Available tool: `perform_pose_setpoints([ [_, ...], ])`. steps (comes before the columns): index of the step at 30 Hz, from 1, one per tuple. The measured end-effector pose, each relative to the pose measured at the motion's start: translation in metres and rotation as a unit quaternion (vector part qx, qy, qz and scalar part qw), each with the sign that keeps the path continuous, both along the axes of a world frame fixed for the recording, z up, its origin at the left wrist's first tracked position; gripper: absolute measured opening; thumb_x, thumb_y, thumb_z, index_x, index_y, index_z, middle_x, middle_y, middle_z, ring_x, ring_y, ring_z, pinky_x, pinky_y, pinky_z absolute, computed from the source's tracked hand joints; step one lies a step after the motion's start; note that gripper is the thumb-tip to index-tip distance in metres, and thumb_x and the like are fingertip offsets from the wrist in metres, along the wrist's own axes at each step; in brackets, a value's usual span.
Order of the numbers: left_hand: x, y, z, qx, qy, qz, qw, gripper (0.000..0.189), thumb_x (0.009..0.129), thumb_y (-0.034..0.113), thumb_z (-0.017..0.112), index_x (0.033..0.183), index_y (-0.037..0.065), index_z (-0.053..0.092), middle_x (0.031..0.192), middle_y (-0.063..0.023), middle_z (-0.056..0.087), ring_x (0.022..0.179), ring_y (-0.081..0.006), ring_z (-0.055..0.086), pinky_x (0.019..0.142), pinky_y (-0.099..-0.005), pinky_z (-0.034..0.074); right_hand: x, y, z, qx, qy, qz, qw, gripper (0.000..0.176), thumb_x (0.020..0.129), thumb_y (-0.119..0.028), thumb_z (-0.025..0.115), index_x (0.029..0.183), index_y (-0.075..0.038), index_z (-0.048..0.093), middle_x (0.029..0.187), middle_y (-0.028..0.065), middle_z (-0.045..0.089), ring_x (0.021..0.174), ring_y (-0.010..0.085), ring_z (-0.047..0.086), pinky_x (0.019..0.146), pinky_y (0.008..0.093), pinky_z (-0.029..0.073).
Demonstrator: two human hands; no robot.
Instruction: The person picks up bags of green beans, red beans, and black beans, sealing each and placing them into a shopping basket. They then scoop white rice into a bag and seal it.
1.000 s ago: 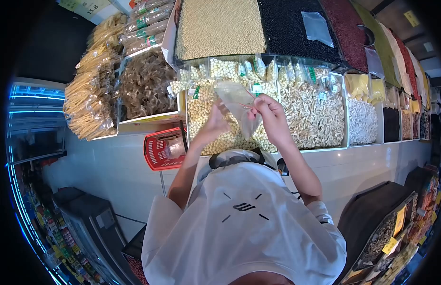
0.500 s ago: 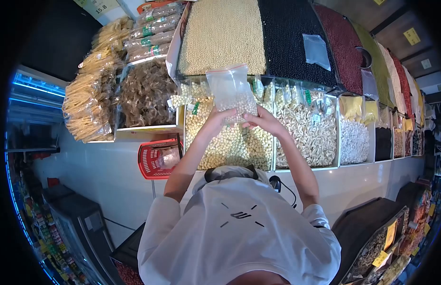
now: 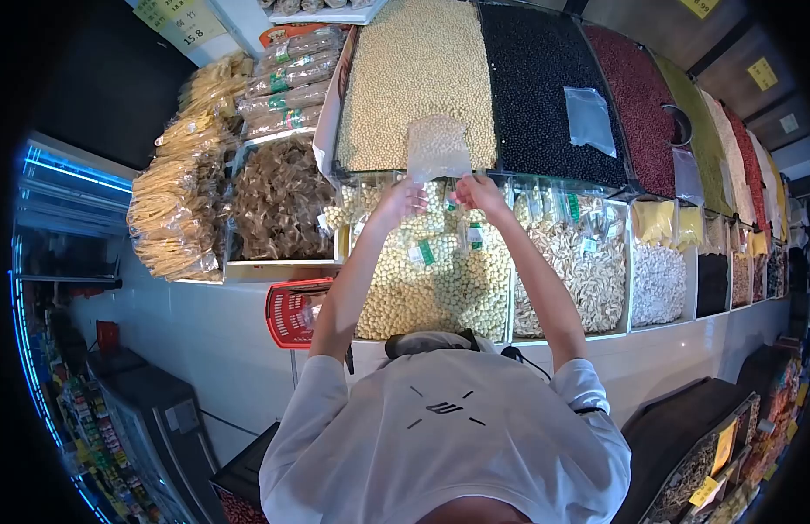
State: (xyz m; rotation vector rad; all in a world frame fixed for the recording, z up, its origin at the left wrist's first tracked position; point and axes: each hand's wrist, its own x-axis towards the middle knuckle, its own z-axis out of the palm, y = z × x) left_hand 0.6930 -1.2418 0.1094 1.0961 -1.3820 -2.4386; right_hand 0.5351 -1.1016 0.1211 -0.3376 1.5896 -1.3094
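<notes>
A clear zip bag (image 3: 439, 150) of pale beans lies at the front of the soybean bin (image 3: 413, 70), its filled end pointing away from me and its flat end towards me. At the bag's near left corner, my left hand (image 3: 403, 203) is closed with its fingertips at the plastic edge. My right hand (image 3: 480, 194) pinches near the opposite corner. Below both hands is a compartment of round cream-coloured pieces (image 3: 413, 297), with several packed bags of them along its back.
Black beans (image 3: 544, 87) with a clear bag (image 3: 589, 122) on top, then red beans (image 3: 627, 105), extend rightward. Dried white slices (image 3: 588, 279) fill the compartment at right. A red basket (image 3: 289, 316) stands on the left; dark dried pieces (image 3: 278, 201) lie beyond it.
The bag has gone from upright between my hands to lying farther forward over the soybeans, its beans now at the far end. My hands have shifted to its near corners.
</notes>
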Motion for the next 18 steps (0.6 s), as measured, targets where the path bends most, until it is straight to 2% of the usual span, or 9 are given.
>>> perform_pose_setpoints([
  [1, 0.001, -0.001, -0.012, 0.004, 0.0, 0.005, 1.0, 0.03, 0.09, 0.029, 0.045, 0.101, 0.001, 0.05, 0.083, -0.0106, 0.058, 0.067, -0.0207, 0.059, 0.06, -0.0318, 0.051, -0.001, 0.0, -0.002, 0.003, -0.002, 0.0, 1.0, 0.033, 0.093, -0.031, 0.042, 0.086, -0.002, 0.056, 0.076, 0.007, 0.062, 0.06, 0.0126, 0.055, 0.056, 0.026, 0.045],
  [2, -0.003, 0.005, 0.008, 0.003, -0.02, 0.03, 0.999, 0.022, 0.086, 0.023, 0.047, 0.088, 0.002, 0.052, 0.074, -0.0076, 0.057, 0.062, -0.0177, 0.057, 0.056, -0.0293, 0.049, -0.003, -0.002, -0.002, -0.009, 0.005, -0.004, 1.0, 0.031, 0.092, -0.029, 0.043, 0.082, -0.003, 0.056, 0.073, 0.0065, 0.062, 0.058, 0.0119, 0.054, 0.055, 0.0252, 0.045],
  [4, -0.013, -0.007, 0.009, -0.007, -0.003, 0.029, 1.0, 0.021, 0.086, 0.024, 0.048, 0.084, 0.004, 0.052, 0.071, -0.0057, 0.056, 0.061, -0.0164, 0.056, 0.055, -0.0287, 0.047, -0.013, -0.011, 0.005, -0.021, 0.015, -0.008, 1.0, 0.029, 0.09, -0.028, 0.044, 0.078, -0.004, 0.056, 0.069, 0.006, 0.061, 0.057, 0.0113, 0.054, 0.054, 0.0244, 0.044],
  [6, -0.028, -0.024, 0.026, -0.022, 0.031, 0.015, 0.999, 0.02, 0.086, 0.023, 0.046, 0.076, 0.007, 0.05, 0.065, -0.0034, 0.053, 0.06, -0.0142, 0.053, 0.055, -0.028, 0.044, -0.026, -0.025, 0.023, -0.055, 0.048, -0.046, 0.996, 0.026, 0.085, -0.022, 0.045, 0.068, -0.004, 0.055, 0.062, 0.0074, 0.06, 0.048, 0.0098, 0.051, 0.042, 0.0227, 0.038],
  [10, -0.062, -0.05, 0.091, -0.082, 0.037, 0.06, 0.994, 0.02, 0.088, 0.022, 0.043, 0.075, 0.007, 0.049, 0.066, -0.0035, 0.053, 0.061, -0.0144, 0.053, 0.057, -0.0275, 0.044, -0.05, -0.052, 0.073, -0.108, 0.072, -0.084, 0.988, 0.025, 0.081, -0.021, 0.045, 0.064, -0.005, 0.053, 0.059, 0.0066, 0.058, 0.047, 0.0089, 0.049, 0.043, 0.022, 0.037],
  [12, -0.07, -0.068, 0.113, -0.086, 0.117, 0.053, 0.988, 0.021, 0.09, 0.02, 0.041, 0.075, 0.008, 0.048, 0.067, -0.0036, 0.053, 0.062, -0.0147, 0.053, 0.058, -0.0274, 0.044, -0.055, -0.061, 0.102, -0.131, 0.099, -0.087, 0.983, 0.024, 0.08, -0.022, 0.046, 0.063, -0.006, 0.053, 0.059, 0.0055, 0.058, 0.05, 0.0079, 0.049, 0.045, 0.0219, 0.037],
  [15, -0.068, -0.082, 0.149, -0.101, 0.178, 0.049, 0.977, 0.018, 0.088, 0.019, 0.044, 0.078, 0.005, 0.051, 0.074, -0.0058, 0.056, 0.065, -0.0143, 0.055, 0.056, -0.0275, 0.046, -0.056, -0.064, 0.145, -0.145, 0.137, -0.055, 0.978, 0.023, 0.081, -0.025, 0.047, 0.067, -0.008, 0.055, 0.063, 0.0021, 0.058, 0.056, 0.0071, 0.051, 0.051, 0.0208, 0.039],
  [18, -0.051, -0.079, 0.172, -0.138, 0.198, 0.041, 0.97, 0.02, 0.089, 0.022, 0.045, 0.078, 0.006, 0.051, 0.074, -0.0059, 0.056, 0.065, -0.0146, 0.055, 0.057, -0.0275, 0.046, -0.048, -0.059, 0.17, -0.162, 0.163, -0.027, 0.973, 0.024, 0.081, -0.024, 0.046, 0.069, -0.008, 0.057, 0.063, 0.0016, 0.058, 0.058, 0.0075, 0.052, 0.054, 0.0213, 0.04],
])
